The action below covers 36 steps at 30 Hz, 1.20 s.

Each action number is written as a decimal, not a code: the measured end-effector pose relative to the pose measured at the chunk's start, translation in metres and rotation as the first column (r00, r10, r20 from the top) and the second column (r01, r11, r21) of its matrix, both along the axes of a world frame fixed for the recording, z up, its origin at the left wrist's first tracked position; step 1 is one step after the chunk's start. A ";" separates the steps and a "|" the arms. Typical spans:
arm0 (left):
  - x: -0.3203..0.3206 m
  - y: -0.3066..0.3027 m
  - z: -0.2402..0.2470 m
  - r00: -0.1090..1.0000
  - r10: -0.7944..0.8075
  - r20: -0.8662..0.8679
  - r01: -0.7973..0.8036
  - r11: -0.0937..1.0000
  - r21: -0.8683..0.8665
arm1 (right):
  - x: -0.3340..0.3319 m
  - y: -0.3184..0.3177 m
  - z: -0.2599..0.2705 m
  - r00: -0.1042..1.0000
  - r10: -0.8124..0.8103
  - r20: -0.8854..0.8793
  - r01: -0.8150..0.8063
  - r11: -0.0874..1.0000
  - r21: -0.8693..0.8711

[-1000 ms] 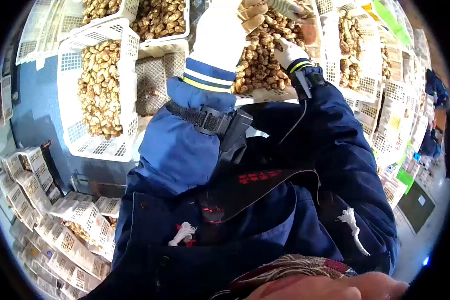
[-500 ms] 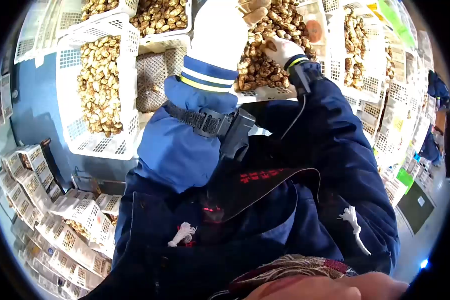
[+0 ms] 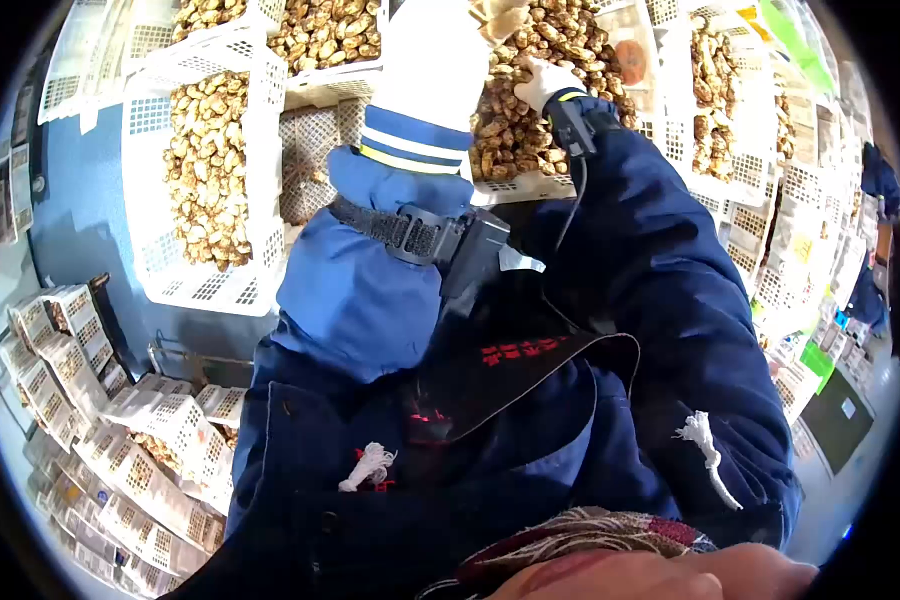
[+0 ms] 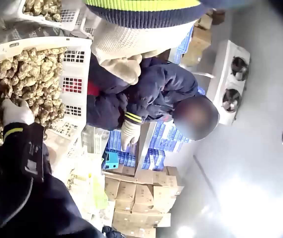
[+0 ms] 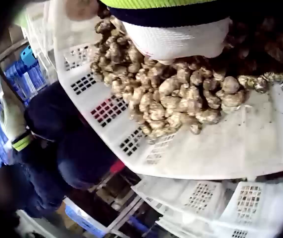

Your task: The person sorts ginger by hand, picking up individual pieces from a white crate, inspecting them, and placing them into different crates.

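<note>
In the head view my white-gloved right hand reaches into a heap of brown, knobby, tuber-like pieces in a white plastic crate. The left wrist view shows the same right hand with its thumb and fingers down at the heap. I cannot tell whether it grips a piece; in the right wrist view its fingers are hidden beneath the glove. At the top of the head view is my gloved left hand, by the crate's left side. Its fingers bend loosely, with nothing seen in them.
Another white crate of lighter pieces stands at the left. More filled crates line the right. Opposite, a person in dark workwear has a gloved hand lowered. Stacked cardboard boxes are farther back.
My right hand has moved left and farther up over the heap in the head view. My left hand has shifted slightly up. The other person's gloved hand has left the head view's top.
</note>
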State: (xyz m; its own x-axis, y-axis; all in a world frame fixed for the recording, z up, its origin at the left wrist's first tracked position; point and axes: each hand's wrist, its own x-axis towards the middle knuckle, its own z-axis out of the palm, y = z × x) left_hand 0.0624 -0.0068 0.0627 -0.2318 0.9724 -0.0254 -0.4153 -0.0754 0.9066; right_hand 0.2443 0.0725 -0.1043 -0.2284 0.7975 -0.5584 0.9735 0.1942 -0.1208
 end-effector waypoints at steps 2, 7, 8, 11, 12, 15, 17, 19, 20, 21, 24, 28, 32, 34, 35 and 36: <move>-0.010 0.004 -0.015 0.922 0.052 -0.384 0.008 0.988 0.154 | 0.014 -0.010 0.051 0.994 -0.075 -0.082 0.078 0.996 0.034; -0.014 0.019 -0.022 0.774 -0.139 0.618 0.140 0.989 0.047 | 0.156 -0.028 0.115 0.887 0.229 -0.402 -0.047 0.908 0.415; -0.012 0.019 -0.022 0.790 -0.130 0.599 0.124 0.991 0.053 | 0.180 -0.040 0.134 0.885 0.069 -0.461 0.107 0.932 0.345; -0.010 0.017 -0.019 0.837 -0.086 0.540 0.061 0.996 0.064 | 0.309 -0.071 0.109 0.985 0.083 -0.151 -0.015 0.914 0.404; -0.011 0.016 -0.018 0.853 -0.065 0.517 0.037 0.997 0.064 | 0.341 -0.085 0.093 0.993 -0.024 -0.115 0.062 0.937 0.344; -0.011 0.012 -0.016 0.998 -0.036 0.048 0.029 0.992 0.125 | 0.402 -0.127 0.047 0.963 -0.269 -0.008 0.268 0.959 0.089; -0.013 0.009 -0.013 0.911 0.014 -0.411 0.063 0.983 0.175 | 0.409 -0.122 0.040 0.967 -0.112 0.230 0.029 0.941 0.337; -0.007 -0.007 0.017 0.773 0.052 -0.632 0.037 0.991 0.127 | 0.373 -0.086 0.066 0.997 -0.059 0.044 0.030 0.873 0.486; -0.005 -0.010 0.026 0.683 0.065 -0.728 0.019 0.994 0.106 | 0.333 -0.060 0.087 0.995 -0.071 -0.063 0.090 0.914 0.397; -0.005 -0.004 0.015 0.863 0.033 -0.503 0.029 0.993 0.115 | 0.282 -0.041 0.109 0.982 -0.091 -0.168 0.139 0.945 0.297; -0.006 0.012 -0.019 0.990 -0.045 0.136 0.023 0.987 0.161 | 0.148 -0.013 0.107 0.908 0.293 -0.298 -0.160 0.902 0.400; -0.016 0.017 -0.039 0.604 -0.496 0.623 0.176 0.846 0.503 | 0.001 -0.017 0.045 0.863 0.389 -0.323 -0.325 0.916 0.236; -0.042 0.036 -0.068 0.495 -0.727 0.476 0.297 0.656 0.693 | -0.052 -0.039 -0.012 0.885 0.193 -0.423 -0.099 0.967 0.235; -0.035 0.025 -0.052 0.644 -0.499 0.580 0.217 0.846 0.486 | -0.034 -0.030 -0.030 0.813 0.037 -0.581 0.041 0.992 0.122; -0.029 0.020 -0.043 0.701 -0.372 0.608 0.159 0.913 0.375 | -0.020 -0.023 -0.025 0.752 -0.177 -0.635 0.139 0.984 -0.109; -0.025 0.017 -0.036 0.746 -0.242 0.620 0.092 0.960 0.263 | 0.003 -0.016 -0.026 0.621 -0.260 -0.739 0.204 0.965 -0.167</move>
State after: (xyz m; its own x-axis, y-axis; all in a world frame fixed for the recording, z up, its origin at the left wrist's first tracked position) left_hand 0.0374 0.0105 0.0271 -0.0667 0.9934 0.0936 -0.9145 -0.0984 0.3925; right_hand 0.2471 0.0563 -0.1303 -0.4013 0.8550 -0.3285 0.5531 -0.0597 -0.8310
